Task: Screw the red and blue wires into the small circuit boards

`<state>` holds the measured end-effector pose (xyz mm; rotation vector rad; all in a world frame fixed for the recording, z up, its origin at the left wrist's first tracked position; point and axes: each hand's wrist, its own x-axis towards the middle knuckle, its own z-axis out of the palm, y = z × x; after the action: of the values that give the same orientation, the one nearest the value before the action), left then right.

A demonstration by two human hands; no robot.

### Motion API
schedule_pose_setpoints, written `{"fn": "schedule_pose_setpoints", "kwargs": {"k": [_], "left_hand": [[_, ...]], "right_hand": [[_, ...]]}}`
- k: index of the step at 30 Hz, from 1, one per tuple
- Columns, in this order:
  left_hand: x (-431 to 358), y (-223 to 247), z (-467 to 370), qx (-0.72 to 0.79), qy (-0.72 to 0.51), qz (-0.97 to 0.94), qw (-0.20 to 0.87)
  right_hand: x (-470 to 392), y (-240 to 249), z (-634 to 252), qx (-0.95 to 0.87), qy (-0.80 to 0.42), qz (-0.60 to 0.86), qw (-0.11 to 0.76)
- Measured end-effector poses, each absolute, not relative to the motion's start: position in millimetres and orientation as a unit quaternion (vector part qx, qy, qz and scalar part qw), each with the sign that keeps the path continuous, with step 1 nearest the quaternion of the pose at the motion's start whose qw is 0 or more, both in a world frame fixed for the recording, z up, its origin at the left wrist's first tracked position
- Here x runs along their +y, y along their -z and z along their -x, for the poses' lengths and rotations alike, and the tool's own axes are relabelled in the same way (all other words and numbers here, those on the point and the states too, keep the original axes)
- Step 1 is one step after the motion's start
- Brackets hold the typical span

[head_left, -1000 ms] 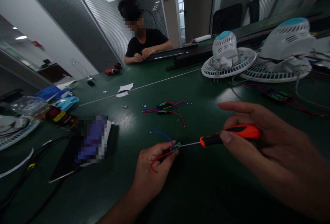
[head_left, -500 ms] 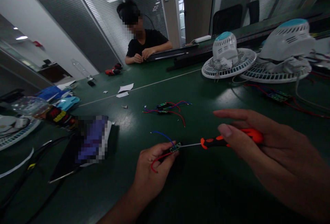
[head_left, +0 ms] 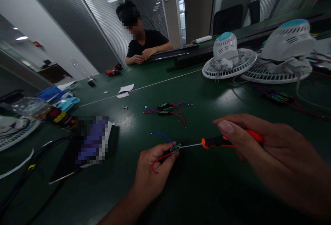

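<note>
Between the thumb and fingers of my left hand (head_left: 155,166) is a small green circuit board (head_left: 176,148). A blue wire (head_left: 164,136) curves up from the board, and a red wire (head_left: 155,163) bends down over my hand. My right hand (head_left: 269,156) is closed round the handle of an orange and black screwdriver (head_left: 213,142). The screwdriver lies nearly level, its thin shaft pointing left, with the tip at the board's right end. Exactly what the tip meets there is too small to make out.
More wired circuit boards (head_left: 163,109) lie beyond my hands on the green table (head_left: 144,90). White fan-like units (head_left: 229,59) stand at the right. A tablet-like device (head_left: 69,159) and a bottle (head_left: 59,116) are at the left. Across the table sits a person (head_left: 148,42).
The fingers of my right hand have shifted on the screwdriver handle, the index finger coming down closer to the thumb. My left hand and the board stay in place.
</note>
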<state>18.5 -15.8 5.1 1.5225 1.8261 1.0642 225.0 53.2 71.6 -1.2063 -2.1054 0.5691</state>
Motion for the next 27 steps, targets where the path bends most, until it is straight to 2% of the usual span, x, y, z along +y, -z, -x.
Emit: {"fn": "schedule_pose_setpoints", "kwargs": {"k": [8, 17, 23, 27], "left_hand": [[-16.5, -2.2, -18.0, 0.676, -0.397, -0.562, 0.265], [-14.9, -3.9, -17.8, 0.677, -0.388, -0.566, 0.267], [-16.1, -4.2, -17.7, 0.678, -0.391, -0.569, 0.254], [-15.9, -3.8, -17.8, 0.678, -0.388, -0.565, 0.266]], "right_hand": [[47.5, -69.9, -224.1, -0.788, -0.182, 0.453, 0.375], [52.1, -72.2, -222.7, -0.791, -0.22, 0.462, 0.335], [48.4, -69.9, -222.6, -0.796, -0.178, 0.443, 0.372], [49.2, -68.0, -224.5, -0.803, -0.192, 0.433, 0.361]]}}
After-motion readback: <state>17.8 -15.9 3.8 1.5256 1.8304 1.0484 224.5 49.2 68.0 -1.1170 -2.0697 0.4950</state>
